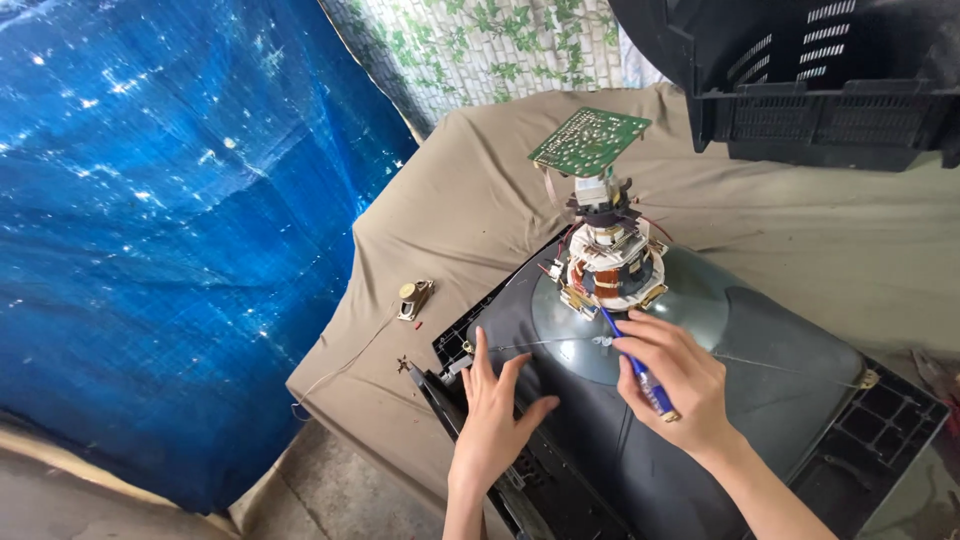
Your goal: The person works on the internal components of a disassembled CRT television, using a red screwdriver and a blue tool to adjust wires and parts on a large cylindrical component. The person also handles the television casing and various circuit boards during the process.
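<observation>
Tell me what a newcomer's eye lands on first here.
The grey picture tube lying face down at centre, its neck upright with a copper-wound coil and a green circuit board on top. The right hand holds a blue screwdriver at the coil's base; the left hand rests flat on the tube. A blue tarp fills the left.

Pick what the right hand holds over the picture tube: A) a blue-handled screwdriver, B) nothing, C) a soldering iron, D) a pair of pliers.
A: the right hand has a blue-handled screwdriver in its grip, tip towards the copper-wound yoke on the picture tube.
</observation>
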